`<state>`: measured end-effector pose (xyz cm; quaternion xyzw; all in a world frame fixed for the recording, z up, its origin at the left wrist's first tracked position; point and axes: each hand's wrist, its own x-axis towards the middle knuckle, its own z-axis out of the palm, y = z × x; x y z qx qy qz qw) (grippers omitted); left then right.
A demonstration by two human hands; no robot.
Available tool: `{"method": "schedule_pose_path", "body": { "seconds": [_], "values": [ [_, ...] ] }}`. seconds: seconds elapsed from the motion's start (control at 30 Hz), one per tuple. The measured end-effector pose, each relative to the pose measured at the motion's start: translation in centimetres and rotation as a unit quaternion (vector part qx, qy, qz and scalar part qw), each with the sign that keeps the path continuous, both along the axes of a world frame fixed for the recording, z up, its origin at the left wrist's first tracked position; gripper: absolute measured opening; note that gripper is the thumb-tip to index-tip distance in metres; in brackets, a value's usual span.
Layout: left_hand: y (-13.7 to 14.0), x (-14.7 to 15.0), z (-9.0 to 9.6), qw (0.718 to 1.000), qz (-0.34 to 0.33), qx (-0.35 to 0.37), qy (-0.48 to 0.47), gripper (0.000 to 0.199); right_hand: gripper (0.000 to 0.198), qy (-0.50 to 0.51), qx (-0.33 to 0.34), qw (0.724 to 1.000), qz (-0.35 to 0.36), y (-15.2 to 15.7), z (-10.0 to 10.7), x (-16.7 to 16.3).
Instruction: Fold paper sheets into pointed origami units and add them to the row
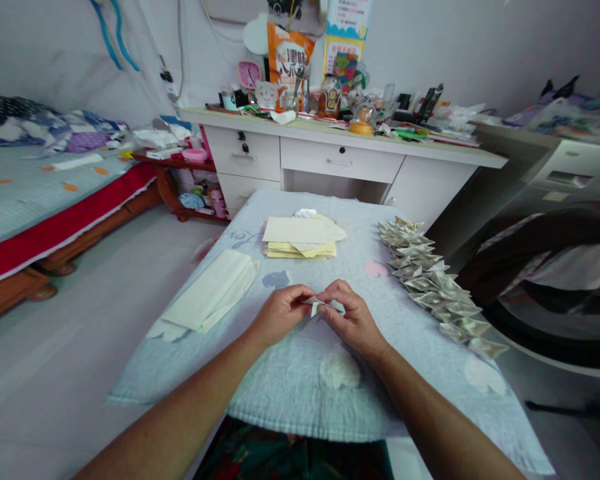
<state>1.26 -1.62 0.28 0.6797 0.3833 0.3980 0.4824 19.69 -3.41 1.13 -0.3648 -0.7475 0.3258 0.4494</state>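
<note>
A small folded piece of pale paper (318,307) is pinched between my two hands above the cloth-covered table (300,373). My left hand (286,310) grips its left side with thumb and forefinger. Its right side is held by my right hand (350,315), whose fingers partly cover it. Left of my hands lies a stack of long pale-green paper sheets (213,290). Farther back sits a pile of cream and yellow paper (303,233). Along the right side runs a row of several pointed folded paper pieces (430,280), set close together.
Behind the table stands a white desk (337,160) crowded with a jar (329,97), a pink clock (249,75) and an orange bag (287,57). A bed (55,193) is at the left. At the right is a front-loading washing machine (575,177) with its round door open.
</note>
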Motion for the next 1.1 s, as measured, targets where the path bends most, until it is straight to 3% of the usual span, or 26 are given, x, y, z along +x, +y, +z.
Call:
{"method": "schedule_pose_path", "body": {
  "seconds": [0.17,0.3,0.4,0.53,0.73,0.9,1.1],
  "values": [
    [-0.1,-0.3,0.1,0.999,-0.016,0.028,0.029,0.013,0.031,0.026,-0.028,0.998,-0.044,-0.1,0.1,-0.1],
    [-0.1,-0.5,0.4,0.997,-0.019,0.064,0.048,0.018,0.011,0.01,-0.059,0.998,-0.007,-0.1,0.3,-0.2],
    [-0.2,-0.5,0.5,0.996,0.001,0.071,0.063,0.016,0.014,0.034,-0.094,0.995,0.005,-0.1,0.1,-0.3],
    [-0.2,-0.3,0.4,1.0,0.006,0.01,0.003,0.02,0.031,0.033,-0.039,0.998,-0.035,-0.1,0.0,-0.5],
    [-0.2,-0.2,0.1,0.998,0.0,-0.044,-0.046,0.017,0.021,-0.086,0.077,0.992,-0.058,-0.2,0.2,-0.6],
    [-0.1,-0.1,-0.3,0.999,0.002,-0.029,-0.028,0.011,0.008,-0.108,0.083,0.989,-0.066,-0.1,-0.1,-0.8],
    [0.2,0.0,-0.5,0.999,0.018,-0.026,-0.022,0.018,0.003,-0.07,0.057,0.995,-0.049,0.1,-0.3,-0.7]
  ]
}}
